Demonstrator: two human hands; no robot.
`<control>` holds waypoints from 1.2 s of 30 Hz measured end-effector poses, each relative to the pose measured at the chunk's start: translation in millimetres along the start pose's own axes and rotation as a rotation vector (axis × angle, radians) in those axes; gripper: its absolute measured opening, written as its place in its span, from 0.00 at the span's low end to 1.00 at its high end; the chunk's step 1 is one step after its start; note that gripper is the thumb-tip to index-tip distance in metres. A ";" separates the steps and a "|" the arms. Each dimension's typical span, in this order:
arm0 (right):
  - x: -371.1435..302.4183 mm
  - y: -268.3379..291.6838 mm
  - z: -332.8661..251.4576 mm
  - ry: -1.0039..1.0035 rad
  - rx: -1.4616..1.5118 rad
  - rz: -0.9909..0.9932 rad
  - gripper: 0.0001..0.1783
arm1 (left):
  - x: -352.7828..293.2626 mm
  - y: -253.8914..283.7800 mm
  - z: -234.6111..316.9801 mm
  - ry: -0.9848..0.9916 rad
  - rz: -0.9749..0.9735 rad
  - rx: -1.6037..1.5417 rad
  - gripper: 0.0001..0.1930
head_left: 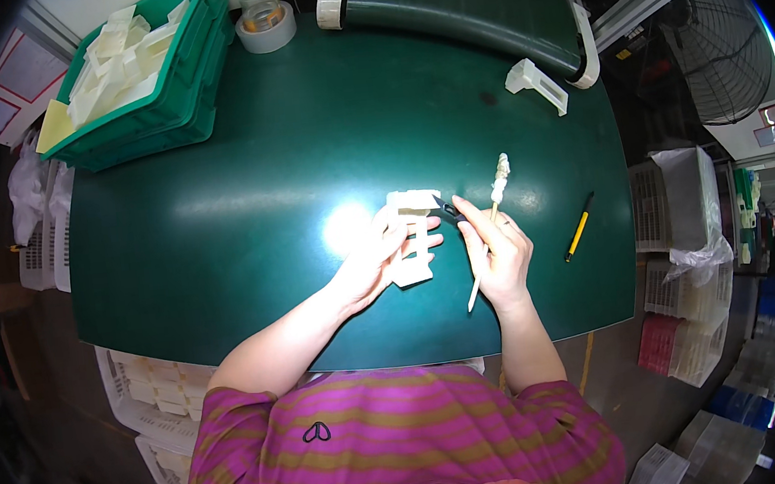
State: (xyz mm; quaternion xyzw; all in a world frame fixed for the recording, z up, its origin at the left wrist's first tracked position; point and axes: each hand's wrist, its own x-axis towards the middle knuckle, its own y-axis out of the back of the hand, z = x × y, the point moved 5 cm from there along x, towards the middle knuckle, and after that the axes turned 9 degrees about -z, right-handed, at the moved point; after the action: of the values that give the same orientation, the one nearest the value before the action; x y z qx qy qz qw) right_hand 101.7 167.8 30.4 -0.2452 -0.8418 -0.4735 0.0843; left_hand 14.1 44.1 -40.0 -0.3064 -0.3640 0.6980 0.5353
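My left hand is closed round a white plastic frame-like part, held upright just above the green table. My right hand pinches a small black pointed tool between thumb and forefinger. The tool's tip meets the upper right corner of the part; its exact kind is too small to tell. Also in my right hand, lying across the palm, is a thin pale stick with white wadding wound round its far end. A yellow and black pen-like tool lies on the table to the right.
Stacked green crates with white parts stand at the far left, beside a tape roll with a clear jar. A green conveyor belt ends at the back. Another white part lies near its end on the green table.
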 end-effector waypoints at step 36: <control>-10.4 -25.3 32.0 -0.180 0.749 -0.219 0.03 | 2.8 -14.3 5.6 0.104 -0.124 0.353 0.26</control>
State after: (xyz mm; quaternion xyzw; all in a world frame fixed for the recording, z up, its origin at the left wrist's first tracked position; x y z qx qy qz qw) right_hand 101.1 180.3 -9.9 -0.1465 -0.9814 -0.1166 0.0429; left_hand 16.3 48.1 -25.1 -0.2205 -0.2261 0.6998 0.6407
